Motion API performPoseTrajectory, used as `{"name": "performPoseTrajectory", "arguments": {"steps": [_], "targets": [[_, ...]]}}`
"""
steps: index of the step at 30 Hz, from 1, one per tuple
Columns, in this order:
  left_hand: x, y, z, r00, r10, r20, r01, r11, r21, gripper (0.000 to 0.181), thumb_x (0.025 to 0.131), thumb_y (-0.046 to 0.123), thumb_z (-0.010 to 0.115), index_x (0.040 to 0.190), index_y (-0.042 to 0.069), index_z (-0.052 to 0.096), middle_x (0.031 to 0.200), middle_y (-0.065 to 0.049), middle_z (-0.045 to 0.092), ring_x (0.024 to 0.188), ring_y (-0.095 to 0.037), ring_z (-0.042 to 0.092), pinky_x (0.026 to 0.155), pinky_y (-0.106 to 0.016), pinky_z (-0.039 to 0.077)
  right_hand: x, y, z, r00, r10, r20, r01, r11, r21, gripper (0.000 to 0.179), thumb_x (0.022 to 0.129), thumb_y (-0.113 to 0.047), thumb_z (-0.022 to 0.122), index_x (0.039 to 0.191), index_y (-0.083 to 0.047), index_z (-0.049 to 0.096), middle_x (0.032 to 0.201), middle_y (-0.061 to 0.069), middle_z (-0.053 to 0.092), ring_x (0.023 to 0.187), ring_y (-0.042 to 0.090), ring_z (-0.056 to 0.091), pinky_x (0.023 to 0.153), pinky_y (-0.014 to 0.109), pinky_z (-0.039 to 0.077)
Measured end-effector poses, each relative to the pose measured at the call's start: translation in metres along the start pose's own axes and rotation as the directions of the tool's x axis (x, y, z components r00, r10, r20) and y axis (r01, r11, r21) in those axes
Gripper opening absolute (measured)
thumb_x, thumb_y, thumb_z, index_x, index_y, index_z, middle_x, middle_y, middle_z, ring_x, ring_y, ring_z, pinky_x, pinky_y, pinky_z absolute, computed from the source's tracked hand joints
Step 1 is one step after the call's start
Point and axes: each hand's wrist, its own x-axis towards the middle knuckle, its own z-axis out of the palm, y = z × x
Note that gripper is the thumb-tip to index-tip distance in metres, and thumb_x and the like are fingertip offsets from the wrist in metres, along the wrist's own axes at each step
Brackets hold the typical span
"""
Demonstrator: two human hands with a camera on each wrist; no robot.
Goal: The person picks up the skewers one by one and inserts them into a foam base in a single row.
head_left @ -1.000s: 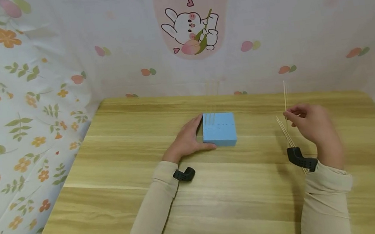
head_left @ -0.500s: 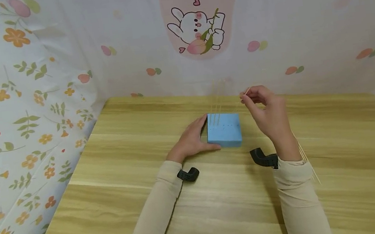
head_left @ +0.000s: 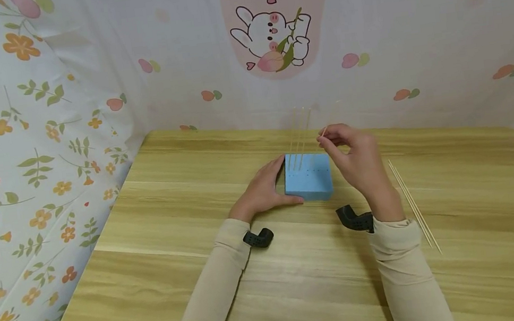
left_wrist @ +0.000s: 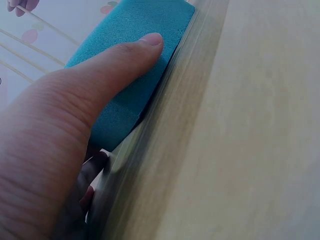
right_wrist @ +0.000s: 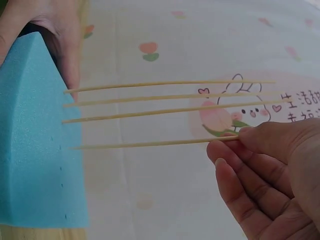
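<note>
My left hand [head_left: 262, 189] holds a light blue foam block [head_left: 310, 181] from its left side. In the left wrist view the thumb [left_wrist: 122, 62] lies along the block's front face, and the other fingers are mostly hidden behind it. Three thin bamboo skewers [right_wrist: 165, 84] stand in a row in the block's top, near its left end. Thumb and fingertips of my right hand [head_left: 358, 164] pinch another skewer [right_wrist: 145, 144] near its upper part. Its lower tip overlaps the top of the block in the right wrist view, in line with several small holes [right_wrist: 61, 169].
Several loose skewers [head_left: 414, 208] lie on the wooden table [head_left: 301, 283] to the right of my right forearm. A white printed cloth [head_left: 176, 47] hangs behind the table, and a flowered one [head_left: 46, 165] on the left. Each wrist wears a black camera mount [head_left: 258, 239].
My right hand has moved left with the skewer, from over the loose skewers to above the block, then slightly lower. The left hand stays on the block.
</note>
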Motion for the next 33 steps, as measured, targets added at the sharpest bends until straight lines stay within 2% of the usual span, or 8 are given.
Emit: {"name": "performPoseTrajectory", "arguments": {"steps": [10, 19, 22, 33], "targets": [[0.0005, -0.0006, 0.0001, 1.000, 0.006, -0.002, -0.006, 1.000, 0.001, 0.127, 0.075, 0.056, 0.090, 0.167, 0.008, 0.016, 0.170, -0.005, 0.025, 0.156, -0.025, 0.022, 0.125, -0.043, 0.022, -0.0007, -0.0016, 0.0018, 0.999, -0.001, 0.038, 0.003, 0.999, -0.052, 0.010, 0.100, -0.006, 0.069, 0.101, 0.003, 0.075, 0.091, 0.014, 0.075, 0.084, 0.029, 0.074, 0.080, 0.027, 0.055], [-0.0003, -0.0001, -0.0001, 1.000, -0.004, -0.001, 0.004, 1.000, -0.004, 0.127, 0.075, 0.057, 0.089, 0.167, 0.009, 0.016, 0.170, -0.005, 0.025, 0.156, -0.025, 0.022, 0.125, -0.044, 0.023, -0.0011, 0.0001, 0.0041, 0.999, -0.021, 0.037, 0.022, 0.999, -0.044, 0.008, 0.099, -0.004, 0.070, 0.101, 0.002, 0.074, 0.088, 0.012, 0.075, 0.083, 0.028, 0.075, 0.079, 0.015, 0.050], [-0.0008, 0.0000, -0.0006, 1.000, -0.007, -0.001, 0.007, 1.000, -0.006, 0.127, 0.075, 0.057, 0.089, 0.167, 0.009, 0.016, 0.170, -0.005, 0.025, 0.156, -0.025, 0.022, 0.125, -0.045, 0.023, -0.0012, 0.0001, 0.0045, 0.999, -0.028, 0.043, 0.030, 0.999, -0.044, 0.007, 0.099, -0.004, 0.070, 0.101, 0.002, 0.073, 0.089, 0.012, 0.075, 0.083, 0.028, 0.075, 0.078, 0.016, 0.050], [0.0000, -0.0004, 0.0001, 1.000, -0.003, -0.002, 0.003, 1.000, -0.006, 0.127, 0.075, 0.055, 0.090, 0.167, 0.009, 0.016, 0.170, -0.005, 0.026, 0.156, -0.026, 0.023, 0.125, -0.045, 0.024, -0.0016, 0.0009, 0.0045, 0.997, -0.021, 0.069, 0.025, 0.998, -0.055, 0.008, 0.099, -0.003, 0.069, 0.101, 0.004, 0.073, 0.092, 0.013, 0.073, 0.085, 0.027, 0.075, 0.078, 0.043, 0.059]]}}
